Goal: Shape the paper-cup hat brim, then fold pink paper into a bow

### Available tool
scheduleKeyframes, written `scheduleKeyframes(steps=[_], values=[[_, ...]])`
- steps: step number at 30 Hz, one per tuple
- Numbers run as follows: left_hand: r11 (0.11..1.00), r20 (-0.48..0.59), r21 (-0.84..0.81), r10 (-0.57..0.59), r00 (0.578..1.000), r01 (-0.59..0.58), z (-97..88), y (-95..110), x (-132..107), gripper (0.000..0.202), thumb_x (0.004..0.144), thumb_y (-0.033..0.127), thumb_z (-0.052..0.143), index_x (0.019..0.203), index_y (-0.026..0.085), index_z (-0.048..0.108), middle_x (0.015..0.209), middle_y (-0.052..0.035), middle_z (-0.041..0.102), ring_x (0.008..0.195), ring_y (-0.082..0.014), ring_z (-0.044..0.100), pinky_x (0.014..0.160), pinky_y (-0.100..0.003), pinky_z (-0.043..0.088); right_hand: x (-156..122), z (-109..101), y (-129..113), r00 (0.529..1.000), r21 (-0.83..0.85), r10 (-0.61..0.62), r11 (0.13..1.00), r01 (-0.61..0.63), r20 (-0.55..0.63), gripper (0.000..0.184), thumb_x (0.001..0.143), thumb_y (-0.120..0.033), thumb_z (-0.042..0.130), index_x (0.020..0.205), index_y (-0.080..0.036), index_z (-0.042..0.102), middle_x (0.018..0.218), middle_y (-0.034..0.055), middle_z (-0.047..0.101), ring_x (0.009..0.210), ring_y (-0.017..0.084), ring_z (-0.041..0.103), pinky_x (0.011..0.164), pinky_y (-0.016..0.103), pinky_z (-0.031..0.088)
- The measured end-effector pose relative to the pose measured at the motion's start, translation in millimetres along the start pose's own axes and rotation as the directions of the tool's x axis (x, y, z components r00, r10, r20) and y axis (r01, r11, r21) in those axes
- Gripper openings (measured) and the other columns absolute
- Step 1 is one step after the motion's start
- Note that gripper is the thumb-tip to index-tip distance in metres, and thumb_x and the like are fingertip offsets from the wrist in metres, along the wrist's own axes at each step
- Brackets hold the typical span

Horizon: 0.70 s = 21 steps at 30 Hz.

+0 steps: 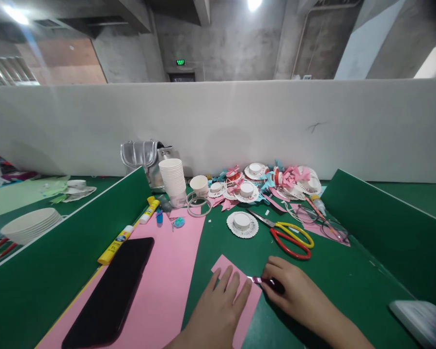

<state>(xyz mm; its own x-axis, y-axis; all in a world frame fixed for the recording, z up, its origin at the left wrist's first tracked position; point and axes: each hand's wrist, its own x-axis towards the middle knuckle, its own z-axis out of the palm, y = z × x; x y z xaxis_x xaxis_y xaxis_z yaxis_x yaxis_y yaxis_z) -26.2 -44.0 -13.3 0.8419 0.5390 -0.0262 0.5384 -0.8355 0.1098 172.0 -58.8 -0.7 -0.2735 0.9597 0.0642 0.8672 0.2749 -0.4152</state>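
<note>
My left hand lies flat with its fingers spread, pressing a small pink sheet of paper onto the green table. In my right hand is a craft knife with a dark handle, gripped low over the table. Its shiny tip meets the paper's right edge, just beside my left fingertips. Beyond my hands sits a small white paper hat with a fringed brim. Scissors with one yellow and one red handle lie half open to its right.
A black phone rests on a large pink sheet at left, near glue sticks. Stacked paper cups, tape rings and decorated paper hats stand behind. Glasses lie at right; green partitions border both sides.
</note>
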Motion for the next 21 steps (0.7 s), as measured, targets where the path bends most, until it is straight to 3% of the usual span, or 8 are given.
scheduleKeyframes(steps=[7, 21], values=[[1.0, -0.121, 0.003, 0.022, 0.992, -0.021, 7.9, -1.6, -4.4, 0.079, 0.07, 0.066, 0.031, 0.131, 0.016, 0.026, 0.128, -0.014, 0.041, 0.118, -0.0335, 0.032, 0.095, -0.05, 0.026, -0.4, -1.6, 0.9, 1.0, 0.066, -0.029, 0.997, 0.03, -0.01, 0.014, 0.08, -0.019, 0.041, 0.068, -0.018, 0.05, 0.07, 0.0017, 0.048, 0.061, 0.013, 0.048, 0.055, 0.023, 0.038], [1.0, -0.119, 0.0, 0.021, 0.993, -0.021, 5.3, 0.2, -3.3, 0.08, 0.07, 0.068, 0.029, 0.13, 0.015, 0.026, 0.128, -0.0141, 0.041, 0.118, -0.0336, 0.032, 0.095, -0.05, 0.026, 1.8, 1.8, 0.5, 0.997, 0.105, -0.046, 0.993, 0.053, -0.063, 0.014, 0.08, -0.017, 0.043, 0.068, -0.017, 0.05, 0.069, 0.0014, 0.048, 0.059, 0.012, 0.048, 0.054, 0.022, 0.038]])
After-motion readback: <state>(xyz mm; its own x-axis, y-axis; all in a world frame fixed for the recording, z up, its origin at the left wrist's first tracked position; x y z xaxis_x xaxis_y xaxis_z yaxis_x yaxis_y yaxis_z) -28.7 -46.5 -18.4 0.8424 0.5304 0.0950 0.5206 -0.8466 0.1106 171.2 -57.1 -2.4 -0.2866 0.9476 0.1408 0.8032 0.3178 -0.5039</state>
